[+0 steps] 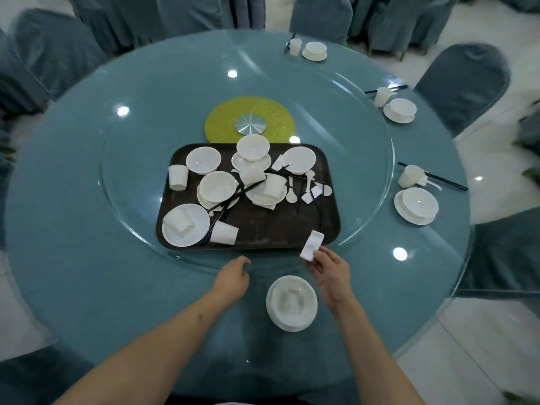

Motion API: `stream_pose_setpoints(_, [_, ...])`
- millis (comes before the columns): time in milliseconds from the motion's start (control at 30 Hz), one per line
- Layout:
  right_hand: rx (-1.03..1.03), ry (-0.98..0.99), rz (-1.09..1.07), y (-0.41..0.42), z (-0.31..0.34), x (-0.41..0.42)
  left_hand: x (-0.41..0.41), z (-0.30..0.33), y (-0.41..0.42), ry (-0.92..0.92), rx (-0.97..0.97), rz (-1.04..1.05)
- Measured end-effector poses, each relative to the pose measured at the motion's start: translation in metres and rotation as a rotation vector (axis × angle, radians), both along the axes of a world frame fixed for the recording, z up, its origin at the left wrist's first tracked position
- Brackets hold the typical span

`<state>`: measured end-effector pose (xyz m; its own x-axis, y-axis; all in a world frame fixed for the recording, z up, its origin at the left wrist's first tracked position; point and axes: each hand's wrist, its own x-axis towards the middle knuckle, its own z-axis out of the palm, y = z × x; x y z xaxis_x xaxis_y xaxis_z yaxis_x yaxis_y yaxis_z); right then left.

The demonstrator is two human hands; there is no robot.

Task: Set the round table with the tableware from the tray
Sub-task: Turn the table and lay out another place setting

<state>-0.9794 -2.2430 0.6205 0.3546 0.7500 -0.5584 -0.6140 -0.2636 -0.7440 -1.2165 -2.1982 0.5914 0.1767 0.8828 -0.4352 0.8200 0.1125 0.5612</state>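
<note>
While right hand (331, 271) pinches white rest (312, 246) above tray (280, 226) edge, left hand (233, 277) loosely curled, empty

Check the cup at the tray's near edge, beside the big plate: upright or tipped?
Tipped. The cup lies on its side on the tray, its open mouth facing left toward the plate and the chopsticks.

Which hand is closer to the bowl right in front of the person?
The right hand. It hovers just above and to the right of the bowl, its fingers pinching a small white dish. The left hand sits farther off to the bowl's left, near the tray.
</note>
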Motion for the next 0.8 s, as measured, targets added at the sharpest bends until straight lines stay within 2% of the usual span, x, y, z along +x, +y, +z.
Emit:
stream_pose_setpoints(200, [-0.141,-0.201,-0.116,-0.043,-0.029,0.033,0.006,-0.003,0.002,0.098,-0.001,-0.052])
stream_pose_setpoints(467, [-0.251,-0.17,-0.211,-0.07,-0.056,0.051,0.004,-0.003,0.001,0.111,-0.004,-0.032])
stream_pose_setpoints(800, [-0.472,-0.225,-0.211,-0.077,-0.089,0.051,0.005,-0.002,0.002,0.154,0.006,-0.051])
